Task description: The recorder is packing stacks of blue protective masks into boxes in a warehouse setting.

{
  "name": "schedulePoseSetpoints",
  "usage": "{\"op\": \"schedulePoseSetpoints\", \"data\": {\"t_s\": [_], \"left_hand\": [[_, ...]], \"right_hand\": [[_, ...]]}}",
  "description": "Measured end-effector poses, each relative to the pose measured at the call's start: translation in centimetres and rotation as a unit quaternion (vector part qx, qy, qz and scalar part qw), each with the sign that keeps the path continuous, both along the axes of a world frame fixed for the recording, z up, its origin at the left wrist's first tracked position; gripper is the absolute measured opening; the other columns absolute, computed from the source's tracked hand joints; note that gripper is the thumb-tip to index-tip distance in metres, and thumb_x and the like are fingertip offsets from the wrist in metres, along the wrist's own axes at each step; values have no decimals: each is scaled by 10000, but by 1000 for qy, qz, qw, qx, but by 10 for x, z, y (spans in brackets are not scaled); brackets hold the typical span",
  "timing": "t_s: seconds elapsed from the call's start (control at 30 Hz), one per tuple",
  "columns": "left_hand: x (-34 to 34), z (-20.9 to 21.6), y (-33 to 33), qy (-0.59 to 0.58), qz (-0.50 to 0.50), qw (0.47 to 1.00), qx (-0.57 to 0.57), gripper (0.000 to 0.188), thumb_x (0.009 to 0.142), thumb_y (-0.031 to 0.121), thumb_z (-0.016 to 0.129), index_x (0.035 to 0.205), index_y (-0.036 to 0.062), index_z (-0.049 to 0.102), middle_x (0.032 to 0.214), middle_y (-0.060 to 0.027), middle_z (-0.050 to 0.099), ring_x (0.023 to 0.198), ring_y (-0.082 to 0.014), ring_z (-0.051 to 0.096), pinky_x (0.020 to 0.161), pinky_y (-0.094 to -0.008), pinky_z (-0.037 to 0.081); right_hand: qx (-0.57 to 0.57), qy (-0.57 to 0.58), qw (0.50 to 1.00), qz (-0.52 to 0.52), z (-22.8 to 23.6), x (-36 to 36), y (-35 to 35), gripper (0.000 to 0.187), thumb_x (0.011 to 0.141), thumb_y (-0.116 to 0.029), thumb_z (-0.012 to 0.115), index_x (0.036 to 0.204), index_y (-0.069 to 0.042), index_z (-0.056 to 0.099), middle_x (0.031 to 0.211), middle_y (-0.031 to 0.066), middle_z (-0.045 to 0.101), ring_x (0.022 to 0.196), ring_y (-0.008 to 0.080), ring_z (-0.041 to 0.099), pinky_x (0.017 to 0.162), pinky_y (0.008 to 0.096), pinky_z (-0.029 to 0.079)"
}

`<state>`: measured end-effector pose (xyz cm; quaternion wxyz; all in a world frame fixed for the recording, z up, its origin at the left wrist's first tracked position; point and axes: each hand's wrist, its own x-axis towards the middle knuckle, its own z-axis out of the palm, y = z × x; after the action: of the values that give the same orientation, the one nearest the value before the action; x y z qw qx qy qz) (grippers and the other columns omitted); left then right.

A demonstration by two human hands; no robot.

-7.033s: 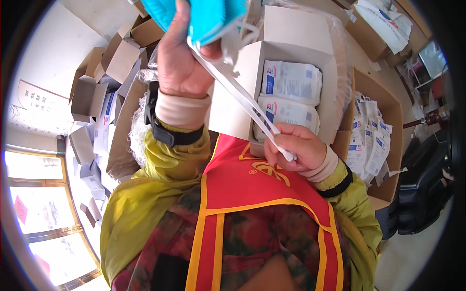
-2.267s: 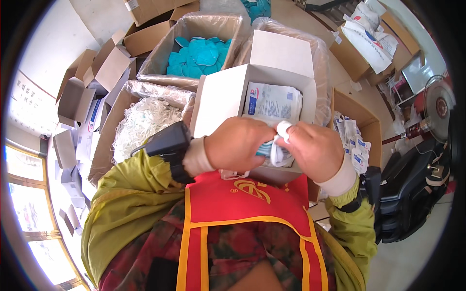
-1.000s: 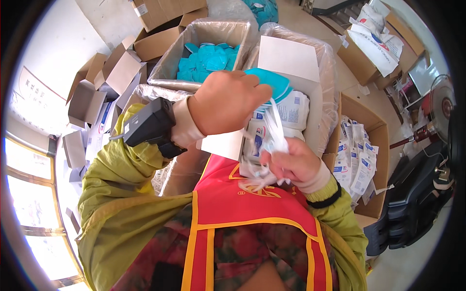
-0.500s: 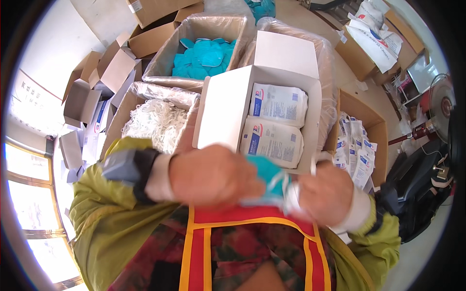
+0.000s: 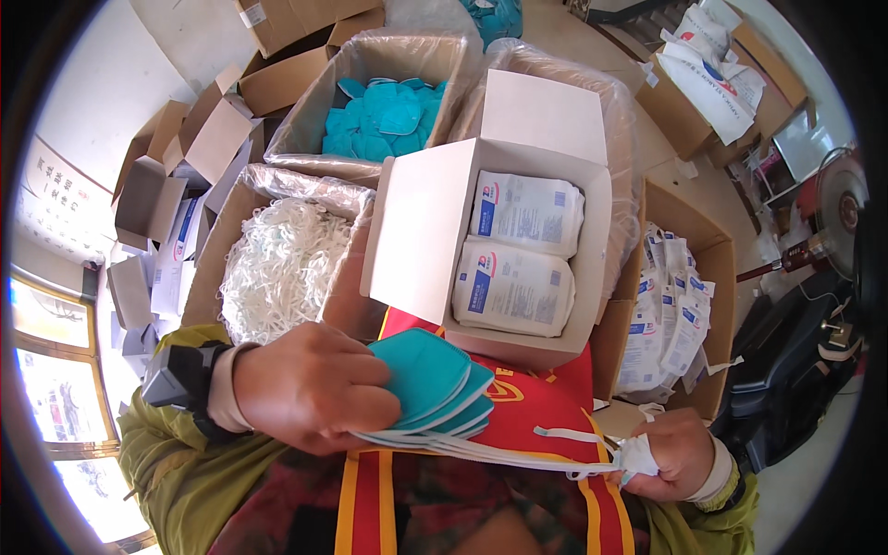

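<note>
Pale floor point(image 5: 795, 472) to the right of the white carton point(image 5: 421, 227); windows point(image 5: 55, 393) far to its left, washed out by glare. One white carton, two stacks of packets point(image 5: 518, 282) in it; how deep they go is hidden. One brown carton point(image 5: 717, 268) just right of it holds loose packets point(image 5: 684, 324), overlapping, not countable. Left of it, one plastic-lined box point(image 5: 205, 273) with a tangle of white straps point(image 5: 287, 268); beyond its left flap, one lined box point(image 5: 402, 60) of turquoise pieces point(image 5: 384, 116), lower ones buried. One more lined carton point(image 5: 629, 157) behind, mostly covered.

Two hands. Left hand point(image 5: 314, 388), below and left of the white carton, grasps a fanned bunch of turquoise masks point(image 5: 425, 375); at least three, exact count unclear, left ends under the fingers. Right hand point(image 5: 680, 453), below and right of it, clenched on the bunched mask straps point(image 5: 518, 453), drawn nearly straight between the hands; gripped ends partly hidden.
</note>
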<state>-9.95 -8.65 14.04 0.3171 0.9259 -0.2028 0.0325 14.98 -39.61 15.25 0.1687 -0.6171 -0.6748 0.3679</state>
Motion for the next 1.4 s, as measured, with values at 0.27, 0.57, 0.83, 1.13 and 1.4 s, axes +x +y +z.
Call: {"op": "schedulePoseSetpoints", "data": {"t_s": [0.27,0.57,0.83,1.13,1.4], "left_hand": [[81,-48,8,-16,163,984,-74,150,719,95,714,739,62,569,681,-85,573,591,-299,543,522,-331,444],[76,-31,-24,193,174,962,-78,240,714,158,691,924,65,623,845,-160,664,758,-347,660,648,-379,531],[43,-22,-53,-95,-29,995,12,161,718,158,650,765,83,516,619,-35,451,500,-208,516,419,-339,417],[39,-19,-60,-142,-56,988,20,152,722,154,608,727,81,475,637,-34,421,501,-169,488,407,-313,392],[60,-54,-51,66,131,988,-53,409,657,89,719,988,16,490,904,-185,578,858,-389,594,734,-456,486]], "right_hand": [[0,491,841,-228,-27,-27,76,256,880,-144,639,1012,76,629,989,198,681,708,218,678,597,275,525],[384,-373,842,61,-20,-25,108,138,762,-187,670,835,-72,649,885,54,623,571,184,567,487,340,467],[239,-180,940,164,5,-40,72,119,772,-166,626,780,-57,579,704,41,483,494,170,548,420,306,441],[84,-24,989,123,5,-30,53,163,733,-150,699,806,-55,587,818,64,585,594,225,622,510,338,515],[229,-164,958,54,-38,-37,96,158,770,-122,635,878,-22,577,821,104,581,604,257,631,513,347,521]]}}
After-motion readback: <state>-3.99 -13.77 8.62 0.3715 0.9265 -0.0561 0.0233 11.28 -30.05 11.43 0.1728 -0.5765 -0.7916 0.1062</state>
